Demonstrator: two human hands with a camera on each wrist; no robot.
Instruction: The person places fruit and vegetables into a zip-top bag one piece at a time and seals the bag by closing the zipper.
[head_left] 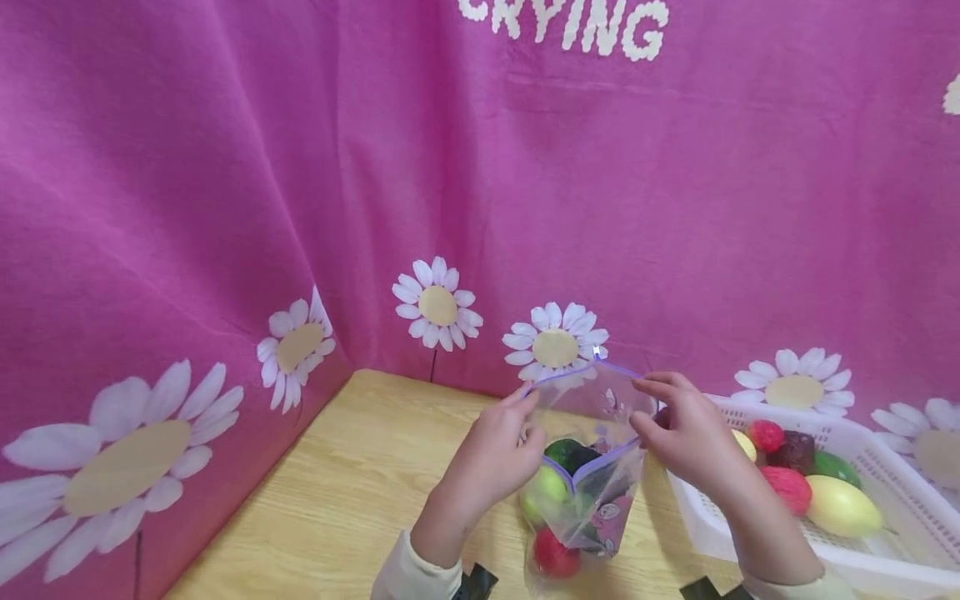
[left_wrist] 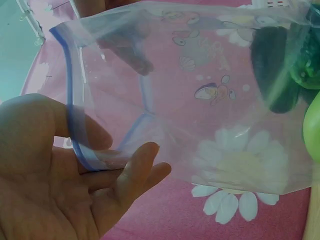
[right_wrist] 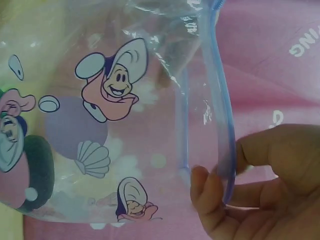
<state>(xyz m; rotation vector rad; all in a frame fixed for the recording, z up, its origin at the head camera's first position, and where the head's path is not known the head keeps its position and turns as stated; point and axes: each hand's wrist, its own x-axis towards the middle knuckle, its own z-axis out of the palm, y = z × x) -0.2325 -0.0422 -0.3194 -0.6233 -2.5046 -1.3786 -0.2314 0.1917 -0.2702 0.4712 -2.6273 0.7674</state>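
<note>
— Why is the bag (head_left: pixel 604 500) held by 2 hands?
— Its rim (left_wrist: pixel 70 82) is pinched by the left hand (head_left: pixel 495 450) and the right hand (head_left: pixel 690 429), apparently so that it is kept spread between them; green fruit (head_left: pixel 546 493) is seen below.
— Is anything blocked?
— The basket (head_left: pixel 705 529), right of the right hand, is partly hidden by that forearm (head_left: pixel 768 521).

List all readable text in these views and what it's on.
"CRYING": pink backdrop cloth, head view, tops of some letters cut off.
Same cloth, head view right edge: white fragment, cut off, unreadable.
Same cloth, right wrist view: tilted white lettering, too blurred to quote surely.
Clear zip bag, left wrist view: script print, too blurred to read.
</note>
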